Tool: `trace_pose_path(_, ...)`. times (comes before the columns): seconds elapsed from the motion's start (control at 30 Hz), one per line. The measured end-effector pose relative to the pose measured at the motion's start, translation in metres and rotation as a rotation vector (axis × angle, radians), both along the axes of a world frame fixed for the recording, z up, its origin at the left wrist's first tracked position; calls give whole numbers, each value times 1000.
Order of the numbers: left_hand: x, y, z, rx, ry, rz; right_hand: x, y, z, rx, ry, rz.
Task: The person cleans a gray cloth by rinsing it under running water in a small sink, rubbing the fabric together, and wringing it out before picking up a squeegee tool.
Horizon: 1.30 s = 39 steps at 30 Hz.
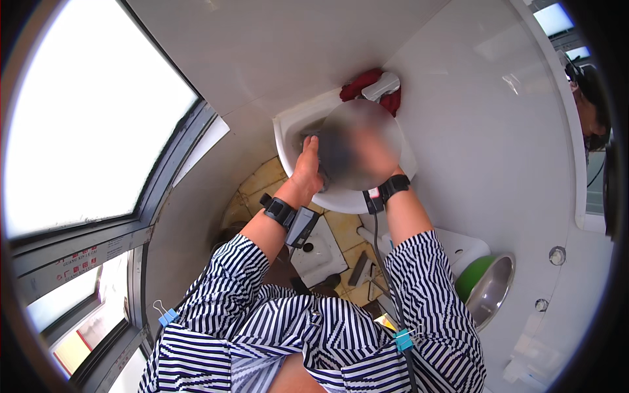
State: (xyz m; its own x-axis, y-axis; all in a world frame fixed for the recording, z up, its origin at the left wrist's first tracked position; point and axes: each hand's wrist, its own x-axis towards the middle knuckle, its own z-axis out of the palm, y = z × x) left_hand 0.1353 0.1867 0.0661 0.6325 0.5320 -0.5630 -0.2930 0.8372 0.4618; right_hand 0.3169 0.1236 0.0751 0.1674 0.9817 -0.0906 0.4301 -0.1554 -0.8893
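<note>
Both of my hands are over a white corner washbasin (339, 202). My left hand (308, 169) reaches in at the basin's left part, its fingers together against a dark grey cloth-like item (323, 179). My right hand (374, 152) is inside a round blurred patch, so its fingers and whatever it touches cannot be made out. Dark material shows dimly between the hands. At the back of the basin a metal faucet (381, 87) has a dark red cloth (361, 84) around its base. Black straps with small devices sit on both wrists.
A frosted window (93, 113) fills the left side. A mirror (581, 206) hangs at right. Below right, a metal bowl (491, 292) and a green one (475, 276) stand by a white fixture (462, 243). A squat toilet pan (322, 255) lies in the tiled floor.
</note>
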Motion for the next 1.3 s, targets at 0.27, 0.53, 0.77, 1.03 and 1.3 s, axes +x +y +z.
trace_pose_path(0.27,-23,-6,26,-111,-220,40,-129,-15,116,176,-195,-3)
trace_pose_path(0.53,-24,-31,36,-76,-304,-23,-150,-3,86,-137,-695,-199)
trace_pose_path(0.77,-11,-22,19,-9,-187,20,-98,3,42,74,-805,-315)
trace_pose_path(1.03,-13,11,63,35,-11,20,6,-30,-24,-448,-274,-671)
trace_pose_path(1.3,-36,15,83,96,102,-48,-50,-6,17,-755,-892,58)
